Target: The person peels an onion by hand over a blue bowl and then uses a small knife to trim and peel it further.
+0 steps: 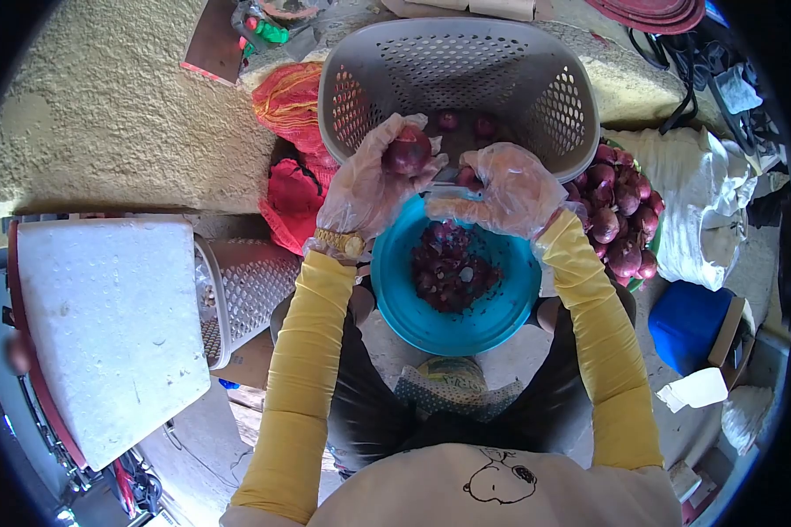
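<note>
My left hand (373,180), in a clear plastic glove, is closed around a red onion (407,151) over the near rim of the grey basket. Facing it, my gloved right hand (510,189) has its fingers curled and its thumb stretched toward the left. Something dark red shows between those fingers, too covered to name. Beneath both hands sits a turquoise basin (391,307) with dark red onion skins (453,272) in it. Two red onions lie on the floor of the grey plastic basket (457,57) beyond my hands.
Many red onions (624,211) are heaped at the right beside a white sack (699,193). Red mesh bags (294,193) lie left of the grey basket. A white foam lid (110,325) and a perforated basket (255,290) stand at the left. A blue container (687,325) is at the right.
</note>
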`<state>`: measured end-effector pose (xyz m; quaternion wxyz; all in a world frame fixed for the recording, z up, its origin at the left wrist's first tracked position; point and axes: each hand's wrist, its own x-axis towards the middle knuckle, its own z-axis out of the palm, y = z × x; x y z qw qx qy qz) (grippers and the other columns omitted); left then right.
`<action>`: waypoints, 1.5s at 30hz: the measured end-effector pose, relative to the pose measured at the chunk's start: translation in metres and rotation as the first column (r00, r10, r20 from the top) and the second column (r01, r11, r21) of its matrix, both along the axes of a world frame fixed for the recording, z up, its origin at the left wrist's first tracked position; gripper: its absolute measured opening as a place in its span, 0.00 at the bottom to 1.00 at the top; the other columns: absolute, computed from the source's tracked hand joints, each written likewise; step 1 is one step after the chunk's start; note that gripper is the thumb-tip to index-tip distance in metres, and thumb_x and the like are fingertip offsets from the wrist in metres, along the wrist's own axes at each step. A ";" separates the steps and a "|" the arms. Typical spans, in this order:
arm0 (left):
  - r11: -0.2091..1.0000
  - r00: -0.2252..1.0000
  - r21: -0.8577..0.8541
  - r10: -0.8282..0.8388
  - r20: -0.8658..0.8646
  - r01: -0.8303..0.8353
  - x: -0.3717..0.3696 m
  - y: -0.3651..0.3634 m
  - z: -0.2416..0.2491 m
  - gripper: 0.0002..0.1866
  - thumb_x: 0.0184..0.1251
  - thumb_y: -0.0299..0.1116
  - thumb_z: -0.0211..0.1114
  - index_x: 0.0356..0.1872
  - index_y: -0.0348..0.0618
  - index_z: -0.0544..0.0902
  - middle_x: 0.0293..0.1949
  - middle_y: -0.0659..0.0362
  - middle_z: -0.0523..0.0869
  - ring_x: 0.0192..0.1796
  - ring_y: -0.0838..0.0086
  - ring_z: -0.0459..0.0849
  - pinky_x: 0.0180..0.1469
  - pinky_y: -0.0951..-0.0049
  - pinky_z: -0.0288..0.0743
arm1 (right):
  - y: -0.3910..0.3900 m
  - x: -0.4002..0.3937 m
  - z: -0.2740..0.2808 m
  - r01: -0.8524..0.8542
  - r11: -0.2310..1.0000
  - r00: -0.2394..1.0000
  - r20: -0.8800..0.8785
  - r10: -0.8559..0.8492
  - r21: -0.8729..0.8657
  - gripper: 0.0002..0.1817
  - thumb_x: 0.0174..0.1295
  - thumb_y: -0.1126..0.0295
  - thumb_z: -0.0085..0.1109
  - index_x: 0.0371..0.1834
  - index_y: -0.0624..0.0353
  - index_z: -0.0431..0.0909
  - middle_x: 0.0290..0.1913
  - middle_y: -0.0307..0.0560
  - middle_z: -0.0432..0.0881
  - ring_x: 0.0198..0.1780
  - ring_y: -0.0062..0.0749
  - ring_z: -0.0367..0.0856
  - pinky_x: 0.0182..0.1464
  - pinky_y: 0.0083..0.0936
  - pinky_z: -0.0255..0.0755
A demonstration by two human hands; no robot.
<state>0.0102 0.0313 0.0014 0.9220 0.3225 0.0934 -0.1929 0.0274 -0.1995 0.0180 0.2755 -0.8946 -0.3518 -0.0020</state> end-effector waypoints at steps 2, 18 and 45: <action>1.000 1.000 0.018 0.007 0.027 -0.008 0.000 -0.003 -0.004 0.22 0.82 0.44 0.60 0.63 0.34 0.78 0.57 0.49 0.85 0.57 0.55 0.86 0.58 0.56 0.85 | -0.001 0.005 0.000 0.027 0.997 0.990 -0.142 -0.016 0.078 0.38 0.53 0.34 0.75 0.36 0.65 0.83 0.30 0.60 0.82 0.34 0.56 0.81 0.38 0.45 0.74; 0.994 0.993 -0.013 -0.110 0.046 0.111 -0.006 -0.021 -0.004 0.22 0.87 0.41 0.52 0.67 0.34 0.75 0.57 0.43 0.85 0.55 0.59 0.87 0.59 0.63 0.85 | -0.001 0.003 0.000 0.123 0.985 0.986 -0.128 -0.108 0.118 0.35 0.54 0.37 0.76 0.41 0.63 0.83 0.32 0.57 0.80 0.37 0.54 0.80 0.41 0.44 0.73; 0.987 0.985 0.072 -0.153 0.086 0.147 -0.007 -0.018 0.003 0.22 0.87 0.40 0.53 0.67 0.31 0.75 0.55 0.49 0.85 0.52 0.65 0.88 0.55 0.67 0.85 | 0.000 0.003 -0.006 0.065 0.994 0.958 -0.283 -0.036 0.092 0.32 0.61 0.38 0.72 0.45 0.62 0.88 0.32 0.59 0.86 0.36 0.56 0.82 0.42 0.45 0.76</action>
